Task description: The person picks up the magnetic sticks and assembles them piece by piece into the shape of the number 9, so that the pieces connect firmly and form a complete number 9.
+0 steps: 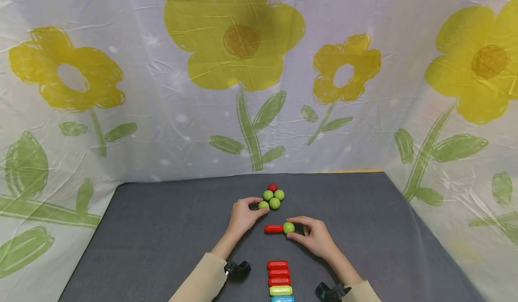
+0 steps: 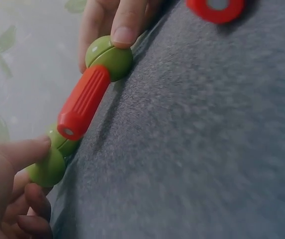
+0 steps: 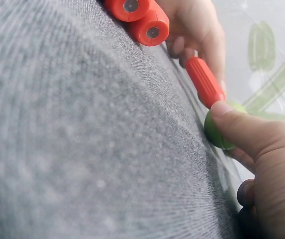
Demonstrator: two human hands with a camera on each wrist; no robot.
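In the head view, my left hand (image 1: pixel 244 215) pinches a green ball (image 1: pixel 263 205) between thumb and fingers, at the near left of a cluster of several green balls and one red ball (image 1: pixel 273 187). My right hand (image 1: pixel 314 235) pinches another green ball (image 1: pixel 288 228) by its sides. A red ribbed rod (image 1: pixel 274 228) meets that ball end-on and points left; the left wrist view shows a round metal piece in the free end of this rod (image 2: pixel 84 102). From the right wrist, the thumb covers part of the green ball (image 3: pixel 218 130).
Nearer the body, several short rods lie in a column: red ones (image 1: pixel 279 273), a yellow-green one (image 1: pixel 280 290) and a blue one (image 1: pixel 282 299), cut off by the frame. All lies on a dark grey cloth-covered table (image 1: pixel 162 230). A flowered curtain (image 1: pixel 182 126) hangs behind it.
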